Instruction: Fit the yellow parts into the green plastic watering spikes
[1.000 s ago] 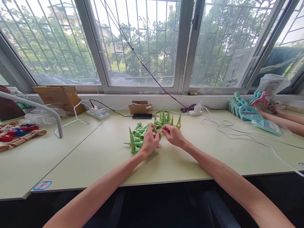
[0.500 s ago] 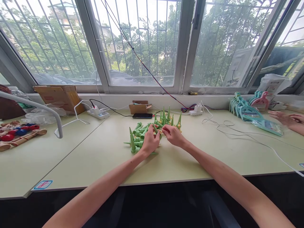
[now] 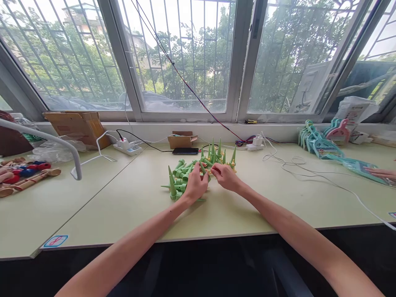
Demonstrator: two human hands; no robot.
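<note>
My left hand (image 3: 197, 183) is closed around a green plastic watering spike (image 3: 202, 168), its pointed end showing above the thumb. Close on the right, the fingertips of my right hand (image 3: 225, 176) pinch at the end of that spike, on what looks like a small yellow valve; the fingers mostly cover it. Several loose green spikes (image 3: 172, 185) lie heaped beside and behind my left hand. Past my right hand, a group of upright green spikes (image 3: 213, 152) with small yellow parts stands on the table.
A phone (image 3: 185, 151) and small cardboard box (image 3: 182, 139) sit behind the spikes. White cables (image 3: 297, 163) cross the right side. Teal packages (image 3: 324, 144) lie at the right, with a co-worker's hand (image 3: 382, 172) on one. Wooden pieces with red and blue beads (image 3: 29, 171) lie left.
My hands stay almost in place, still working at the spike. At the right, the co-worker's hand has come down onto a teal package, which shifted right. Another person's fingers appear at the far left.
</note>
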